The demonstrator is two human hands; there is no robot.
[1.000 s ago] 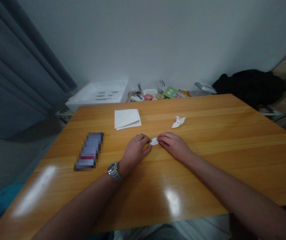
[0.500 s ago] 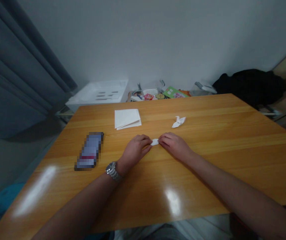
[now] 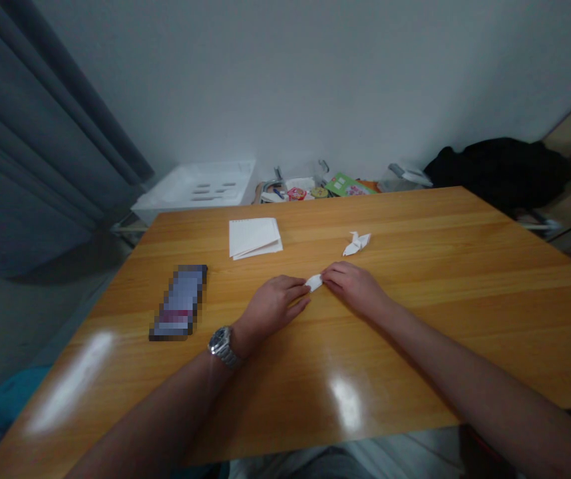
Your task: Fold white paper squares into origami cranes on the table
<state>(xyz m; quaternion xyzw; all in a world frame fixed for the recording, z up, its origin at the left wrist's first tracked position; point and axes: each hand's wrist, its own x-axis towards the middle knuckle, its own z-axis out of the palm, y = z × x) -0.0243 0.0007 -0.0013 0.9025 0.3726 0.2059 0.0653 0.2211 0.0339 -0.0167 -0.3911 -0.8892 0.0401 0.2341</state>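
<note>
A small folded strip of white paper (image 3: 314,283) sits between my hands, just above the wooden tabletop and tilted up to the right. My left hand (image 3: 273,307) pinches its lower left end, and a metal wristwatch (image 3: 223,346) shows on that wrist. My right hand (image 3: 354,287) holds the other end with its fingertips, hiding part of the strip. A white origami crane (image 3: 356,245) stands just beyond my right hand, not touching it.
The wooden table (image 3: 415,346) has a glossy surface. A stack of white paper (image 3: 255,237) lies beyond my hands, and a pixelated phone (image 3: 180,303) lies to the left. A white tray (image 3: 195,186), assorted packets (image 3: 315,189) and a black cloth (image 3: 498,169) lie past the far edge.
The paper strip has turned from nearly level to a diagonal. My left hand has moved slightly down and to the right, and my right hand has shifted slightly up.
</note>
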